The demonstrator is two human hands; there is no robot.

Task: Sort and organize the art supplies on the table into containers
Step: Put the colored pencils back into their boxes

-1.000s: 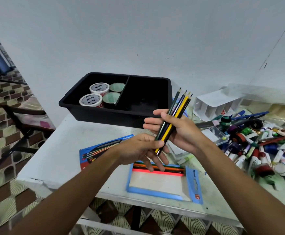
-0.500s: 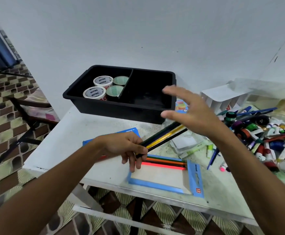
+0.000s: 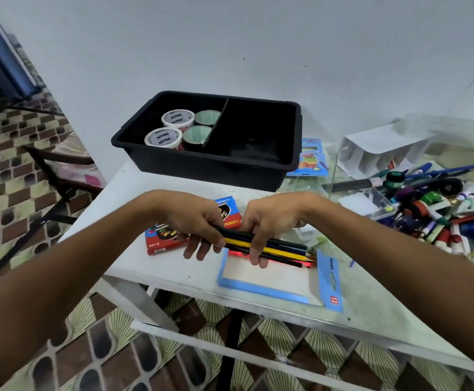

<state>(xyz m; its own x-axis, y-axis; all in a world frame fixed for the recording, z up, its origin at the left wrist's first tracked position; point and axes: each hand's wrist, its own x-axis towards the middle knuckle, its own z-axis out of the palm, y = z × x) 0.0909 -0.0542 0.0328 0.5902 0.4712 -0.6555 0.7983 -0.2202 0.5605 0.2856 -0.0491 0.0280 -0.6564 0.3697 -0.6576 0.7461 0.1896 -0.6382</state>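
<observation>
— How far along am I?

— Early, I'd judge. Beyond my left hand (image 3: 199, 224), the black plastic divided bin (image 3: 156, 153) holds four tape rolls (image 3: 178, 118) in its left compartment; the right one looks bare. Under that hand lies a red cardboard pencil box (image 3: 159, 241).

— And my hands?

— Both are curled shut on the bundle of dark and yellow colour pencils (image 3: 275, 248), held level just over the blue-edged open pencil tray (image 3: 258, 289) on the white bench (image 3: 134, 190); my right hand (image 3: 272, 224) grips mid-shaft.

— What's left?

— Nearly everything: beyond my right hand, the heap of paint tubes, pens and markers (image 3: 438, 213) lies unsorted.
</observation>
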